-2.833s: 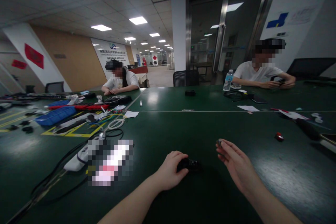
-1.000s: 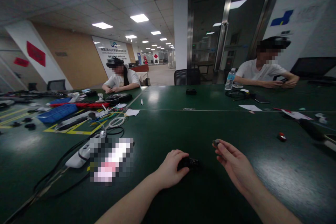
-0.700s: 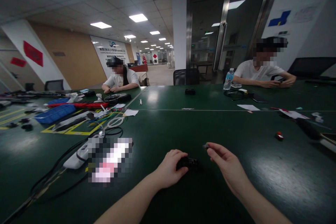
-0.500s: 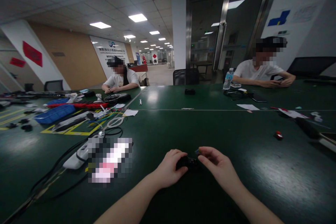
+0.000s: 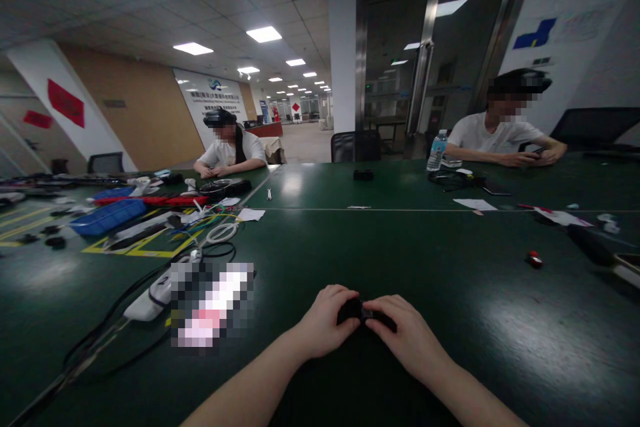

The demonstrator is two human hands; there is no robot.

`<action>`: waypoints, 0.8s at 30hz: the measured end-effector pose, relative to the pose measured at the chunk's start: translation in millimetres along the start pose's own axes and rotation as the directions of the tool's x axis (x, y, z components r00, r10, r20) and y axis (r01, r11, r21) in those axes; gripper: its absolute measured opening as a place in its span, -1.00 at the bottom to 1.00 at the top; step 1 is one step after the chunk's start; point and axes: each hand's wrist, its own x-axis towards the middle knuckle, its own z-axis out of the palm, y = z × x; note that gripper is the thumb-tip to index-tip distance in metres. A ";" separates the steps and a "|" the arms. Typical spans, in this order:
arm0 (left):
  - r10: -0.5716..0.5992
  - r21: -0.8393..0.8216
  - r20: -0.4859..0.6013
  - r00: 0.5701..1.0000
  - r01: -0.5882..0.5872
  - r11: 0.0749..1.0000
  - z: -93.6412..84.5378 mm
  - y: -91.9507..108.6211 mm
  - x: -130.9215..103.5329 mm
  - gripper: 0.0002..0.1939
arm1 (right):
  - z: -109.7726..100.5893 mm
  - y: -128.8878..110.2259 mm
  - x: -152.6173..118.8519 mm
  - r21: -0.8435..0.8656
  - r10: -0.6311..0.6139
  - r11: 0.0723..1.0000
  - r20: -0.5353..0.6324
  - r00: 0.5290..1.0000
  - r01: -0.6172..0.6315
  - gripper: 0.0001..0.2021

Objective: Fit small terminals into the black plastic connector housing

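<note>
On the green table in front of me lies a small black object [image 5: 367, 313], largely covered by my fingers, so its kind cannot be made out. My left hand [image 5: 325, 321] is closed around its left end, thumb in front and fingers behind. My right hand [image 5: 407, 330] grips the right end between thumb and fingertips. A narrow middle part of the object shows between the two hands. Whether a smaller piece sits under the right fingers is hidden.
Left of my arm are a white power strip [image 5: 153, 297] with cables and a blurred-out bright screen [image 5: 215, 307]. Beyond are a blue tray [image 5: 107, 217] and a water bottle [image 5: 437, 151]. A small red object [image 5: 534, 259] lies right. Two people sit across the table.
My right hand has come down from above the black object, where it pinched a small bluish piece, and now holds the object's right end. The left hand has stayed nearly still.
</note>
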 end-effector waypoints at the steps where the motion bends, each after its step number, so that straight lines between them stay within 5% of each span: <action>1: 0.003 0.003 -0.002 1.000 -0.003 1.000 0.2 -0.2 0.0 -0.56 | -0.2 -0.3 0.5 -0.014 -0.007 1.000 0.014 1.000 0.008 -0.79; 24: -0.039 -0.007 0.039 0.998 0.039 0.999 -3.0 2.9 -0.8 -0.53 | 0.1 -1.1 -3.0 -0.227 -0.029 0.973 0.088 0.996 0.049 -0.78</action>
